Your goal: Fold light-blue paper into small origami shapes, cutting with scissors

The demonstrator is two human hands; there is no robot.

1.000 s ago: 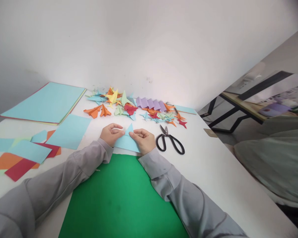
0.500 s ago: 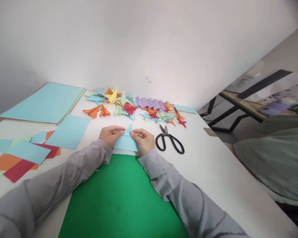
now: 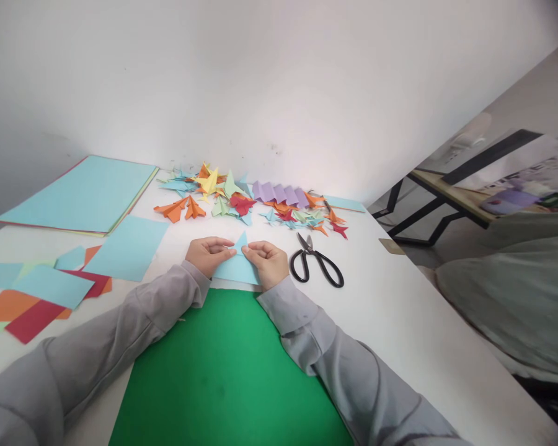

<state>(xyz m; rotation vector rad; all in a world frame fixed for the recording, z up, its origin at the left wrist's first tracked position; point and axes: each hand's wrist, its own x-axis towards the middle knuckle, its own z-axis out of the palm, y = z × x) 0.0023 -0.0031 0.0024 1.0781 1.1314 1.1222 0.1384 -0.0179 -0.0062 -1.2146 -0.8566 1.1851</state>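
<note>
A light blue sheet of paper (image 3: 236,269), folded to a point at its top, lies between my two hands just beyond the green mat (image 3: 218,359). My left hand (image 3: 208,255) pinches it from the left, thumb and fingers close to the peak. From the other side my right hand (image 3: 268,261) grips the paper with its thumb near the same peak. Part of the paper's side edges is hidden behind the fingers. Black-handled scissors (image 3: 314,257) rest, blades slightly apart, to the right of my right hand.
Folded paper planes (image 3: 209,183) and other coloured shapes crowd along the wall, with a purple pleated strip (image 3: 280,194) among them. At the left lie a stack of coloured sheets (image 3: 81,192), a single blue sheet (image 3: 130,248) and cut scraps (image 3: 53,285). A person's grey-green clothing (image 3: 511,297) shows at right.
My left thumb has shifted slightly inward along the fold of the blue paper. Both hands keep hold of it, and the view has moved very slightly.
</note>
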